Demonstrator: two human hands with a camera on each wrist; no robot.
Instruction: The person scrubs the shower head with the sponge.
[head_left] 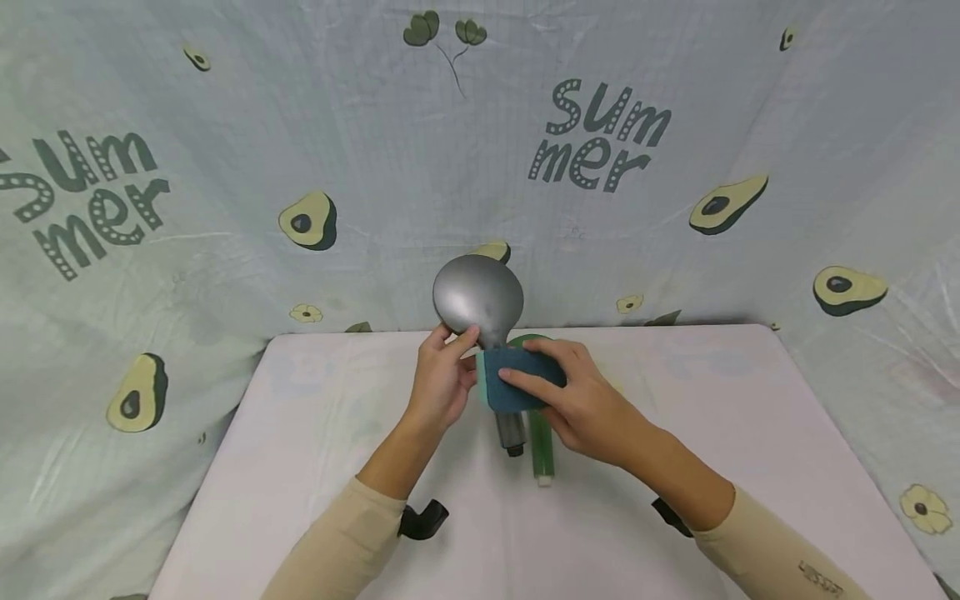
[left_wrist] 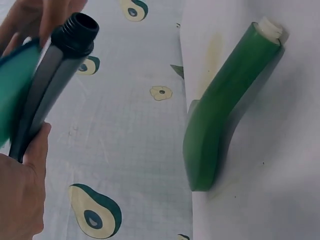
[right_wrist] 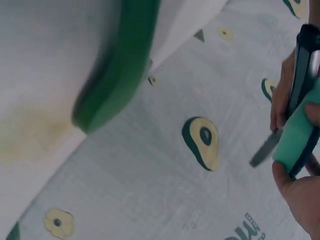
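A grey shower head (head_left: 477, 296) is held up over the table, its round head away from me and its threaded handle end (left_wrist: 77, 32) towards me. My left hand (head_left: 438, 379) grips it around the neck, thumb on the near side. In my right hand (head_left: 588, 400) is a two-layer sponge, dark blue and light green (head_left: 510, 397), pinched between thumb and fingers. The sponge's green side lies against the handle (right_wrist: 300, 75), covering part of it in the head view. Beneath both hands, a green shower head (left_wrist: 210, 135) with a whitish end rests on the table.
The pale table (head_left: 337, 433) meets a hanging cloth (head_left: 375, 167) printed with avocados and lettering at its back edge. A black curved piece (head_left: 423, 521) shows beside my left forearm, and another dark piece (head_left: 671, 515) beside the right one.
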